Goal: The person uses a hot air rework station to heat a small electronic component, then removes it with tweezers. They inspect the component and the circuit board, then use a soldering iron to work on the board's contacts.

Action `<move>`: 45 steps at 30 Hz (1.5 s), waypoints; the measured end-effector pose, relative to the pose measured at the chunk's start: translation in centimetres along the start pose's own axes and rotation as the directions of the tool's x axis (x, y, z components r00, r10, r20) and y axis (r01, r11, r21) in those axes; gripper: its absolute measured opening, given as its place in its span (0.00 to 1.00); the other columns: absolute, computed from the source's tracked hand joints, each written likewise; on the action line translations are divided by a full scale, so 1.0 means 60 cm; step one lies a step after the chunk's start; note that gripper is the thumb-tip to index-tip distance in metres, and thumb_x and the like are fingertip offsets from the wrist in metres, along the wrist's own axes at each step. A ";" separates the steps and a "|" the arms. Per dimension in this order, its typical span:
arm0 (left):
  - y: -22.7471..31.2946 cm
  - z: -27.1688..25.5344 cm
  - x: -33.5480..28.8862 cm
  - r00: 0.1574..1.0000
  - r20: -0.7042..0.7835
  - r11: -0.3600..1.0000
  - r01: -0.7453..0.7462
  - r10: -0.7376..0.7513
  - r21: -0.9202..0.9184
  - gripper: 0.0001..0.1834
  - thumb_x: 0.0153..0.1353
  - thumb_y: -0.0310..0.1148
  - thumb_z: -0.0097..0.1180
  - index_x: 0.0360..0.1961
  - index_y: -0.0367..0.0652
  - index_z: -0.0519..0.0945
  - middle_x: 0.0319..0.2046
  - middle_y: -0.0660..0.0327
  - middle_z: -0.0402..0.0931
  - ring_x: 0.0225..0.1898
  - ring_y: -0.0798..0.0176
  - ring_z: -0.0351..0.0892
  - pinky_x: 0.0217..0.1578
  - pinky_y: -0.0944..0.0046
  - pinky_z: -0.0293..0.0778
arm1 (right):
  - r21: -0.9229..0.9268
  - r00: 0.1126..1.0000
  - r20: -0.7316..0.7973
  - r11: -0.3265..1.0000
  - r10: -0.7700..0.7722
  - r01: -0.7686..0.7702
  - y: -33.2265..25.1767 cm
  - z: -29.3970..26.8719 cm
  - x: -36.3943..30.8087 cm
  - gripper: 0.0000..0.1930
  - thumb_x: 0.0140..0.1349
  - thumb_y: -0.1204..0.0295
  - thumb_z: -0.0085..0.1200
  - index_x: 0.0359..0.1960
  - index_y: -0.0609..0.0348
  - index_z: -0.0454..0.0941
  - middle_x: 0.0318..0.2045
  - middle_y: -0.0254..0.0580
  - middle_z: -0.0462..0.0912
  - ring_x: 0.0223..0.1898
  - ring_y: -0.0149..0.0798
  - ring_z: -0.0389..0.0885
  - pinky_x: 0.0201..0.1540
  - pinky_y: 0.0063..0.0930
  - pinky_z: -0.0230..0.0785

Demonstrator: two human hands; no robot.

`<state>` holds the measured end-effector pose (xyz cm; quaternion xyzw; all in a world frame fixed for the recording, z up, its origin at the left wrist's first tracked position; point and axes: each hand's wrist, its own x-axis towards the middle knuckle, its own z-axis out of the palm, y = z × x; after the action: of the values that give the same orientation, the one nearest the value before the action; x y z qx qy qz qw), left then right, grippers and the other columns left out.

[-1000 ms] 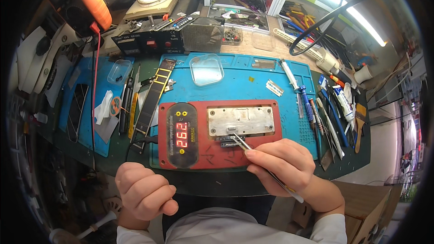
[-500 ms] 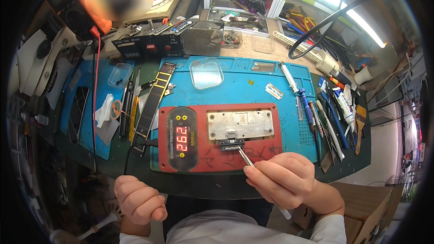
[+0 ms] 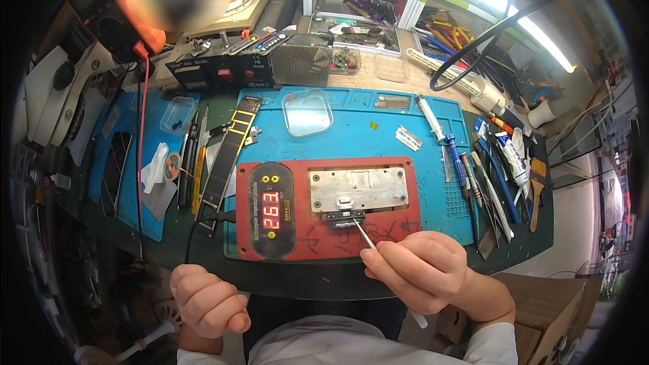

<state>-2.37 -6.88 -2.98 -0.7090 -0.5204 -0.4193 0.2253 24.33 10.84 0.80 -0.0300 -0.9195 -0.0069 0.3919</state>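
My right hand (image 3: 426, 270) pinches a pair of slim tweezers (image 3: 370, 239), its pale rear end sticking out below the palm. The tweezer tips reach a small dark strip-shaped part (image 3: 346, 219) at the front edge of the metal heating plate (image 3: 385, 188). Whether they grip it or only touch it is too small to tell. A small silvery piece (image 3: 345, 203) sits on the plate just behind that part. The plate is set in a red heating station (image 3: 318, 243) with a lit red display (image 3: 272, 211). My left hand (image 3: 208, 299) is a closed fist by the front table edge, nothing visible in it.
Under the station lies a blue work mat (image 3: 378, 142) with a clear plastic dish (image 3: 307, 113), a razor blade (image 3: 408, 138) and a syringe (image 3: 430, 118). Screwdrivers, tubes and a brush (image 3: 538, 174) lie on the right. A phone (image 3: 116, 174) and a red cable (image 3: 143, 135) are left.
The tweezer tips have shifted very slightly and look closer together. The small silvery piece on the plate looks different. The display reading has changed. My left hand stays in place.
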 end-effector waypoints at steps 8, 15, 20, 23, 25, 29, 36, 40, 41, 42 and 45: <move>-0.007 0.004 0.005 0.999 -0.019 0.999 -0.032 0.032 -0.015 0.15 0.75 0.45 0.51 0.29 0.54 0.76 0.27 0.72 0.73 0.27 0.68 0.72 0.28 0.66 0.67 | -0.013 0.999 -0.026 0.999 -0.031 0.030 -0.004 0.001 -0.005 0.12 0.50 0.79 0.68 0.38 0.63 0.89 0.37 0.36 0.81 0.30 0.29 0.78 0.29 0.21 0.77; -0.007 0.005 0.013 0.999 -0.010 0.998 -0.039 0.039 -0.051 0.14 0.73 0.42 0.54 0.28 0.51 0.77 0.28 0.70 0.74 0.28 0.66 0.74 0.26 0.65 0.68 | 0.062 0.996 -0.074 0.997 -0.049 0.054 -0.012 -0.015 0.003 0.13 0.51 0.76 0.71 0.39 0.62 0.89 0.37 0.37 0.82 0.30 0.32 0.80 0.30 0.24 0.79; -0.009 0.009 0.013 0.999 -0.036 0.998 -0.029 0.027 -0.055 0.14 0.72 0.41 0.56 0.28 0.50 0.77 0.27 0.69 0.75 0.26 0.65 0.74 0.26 0.64 0.69 | 0.151 0.995 -0.085 0.988 0.054 -0.041 -0.014 -0.037 0.015 0.15 0.49 0.77 0.72 0.41 0.63 0.88 0.37 0.39 0.83 0.29 0.35 0.82 0.30 0.25 0.78; -0.011 0.016 0.012 0.996 -0.087 0.998 -0.034 0.029 -0.061 0.13 0.71 0.40 0.56 0.28 0.49 0.77 0.27 0.69 0.75 0.25 0.64 0.74 0.25 0.64 0.69 | 0.225 0.987 -0.089 0.968 0.136 -0.113 -0.014 -0.045 0.021 0.16 0.49 0.79 0.71 0.43 0.63 0.88 0.37 0.40 0.85 0.30 0.37 0.84 0.31 0.26 0.79; -0.011 0.018 0.012 0.994 -0.102 0.998 -0.039 0.033 -0.058 0.13 0.71 0.40 0.56 0.28 0.49 0.77 0.27 0.69 0.75 0.25 0.64 0.74 0.25 0.64 0.69 | 0.237 0.983 -0.076 0.960 0.169 -0.147 -0.016 -0.052 0.025 0.17 0.48 0.81 0.71 0.44 0.64 0.88 0.37 0.41 0.86 0.32 0.38 0.85 0.33 0.26 0.79; -0.012 0.021 0.017 0.990 -0.138 0.997 -0.051 0.043 -0.056 0.12 0.70 0.39 0.57 0.28 0.49 0.77 0.27 0.69 0.75 0.24 0.64 0.74 0.25 0.65 0.68 | 0.284 0.969 -0.066 0.936 0.237 -0.210 -0.019 -0.060 0.033 0.16 0.50 0.83 0.70 0.43 0.65 0.88 0.38 0.44 0.87 0.32 0.38 0.85 0.34 0.26 0.79; -0.014 0.022 0.016 0.989 -0.143 0.998 -0.053 0.047 -0.041 0.12 0.69 0.39 0.57 0.27 0.49 0.76 0.26 0.69 0.75 0.23 0.65 0.75 0.26 0.64 0.68 | 0.721 0.774 0.082 0.498 0.628 -0.481 -0.010 -0.050 0.027 0.08 0.70 0.76 0.60 0.45 0.68 0.85 0.39 0.48 0.87 0.36 0.35 0.85 0.37 0.24 0.77; -0.014 0.023 0.017 0.990 -0.134 0.998 -0.047 0.040 -0.051 0.12 0.69 0.39 0.57 0.27 0.49 0.76 0.27 0.70 0.75 0.23 0.65 0.75 0.26 0.64 0.68 | 0.857 0.600 0.281 0.086 0.749 -0.508 0.006 -0.049 0.024 0.13 0.74 0.70 0.56 0.48 0.69 0.84 0.38 0.44 0.86 0.37 0.32 0.84 0.40 0.22 0.75; -0.014 0.021 0.016 0.991 -0.127 0.998 -0.043 0.036 -0.052 0.12 0.69 0.39 0.57 0.27 0.49 0.76 0.27 0.70 0.75 0.23 0.65 0.75 0.26 0.64 0.68 | 0.863 0.551 0.339 -0.019 0.763 -0.504 0.008 -0.049 0.025 0.13 0.75 0.69 0.56 0.49 0.69 0.84 0.38 0.43 0.86 0.37 0.31 0.84 0.40 0.22 0.75; -0.014 0.021 0.016 0.992 -0.121 0.998 -0.039 0.033 -0.051 0.12 0.69 0.39 0.57 0.27 0.50 0.76 0.27 0.70 0.75 0.24 0.65 0.75 0.26 0.64 0.68 | 0.861 0.502 0.398 -0.124 0.768 -0.494 0.011 -0.048 0.026 0.14 0.75 0.68 0.56 0.49 0.69 0.84 0.37 0.43 0.86 0.36 0.30 0.84 0.40 0.22 0.75; -0.013 0.018 0.014 0.995 -0.100 0.998 -0.027 0.021 -0.055 0.12 0.69 0.39 0.57 0.27 0.50 0.76 0.27 0.70 0.75 0.24 0.65 0.75 0.26 0.64 0.68 | 0.827 0.435 0.521 -0.309 0.735 -0.469 0.029 -0.045 0.015 0.15 0.76 0.66 0.54 0.50 0.68 0.83 0.36 0.41 0.87 0.34 0.28 0.83 0.40 0.22 0.75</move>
<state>-2.61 -5.30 -2.97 -0.6995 -0.4882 -0.4656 0.2360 25.74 12.52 3.29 -0.2527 -0.4779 0.7663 0.3473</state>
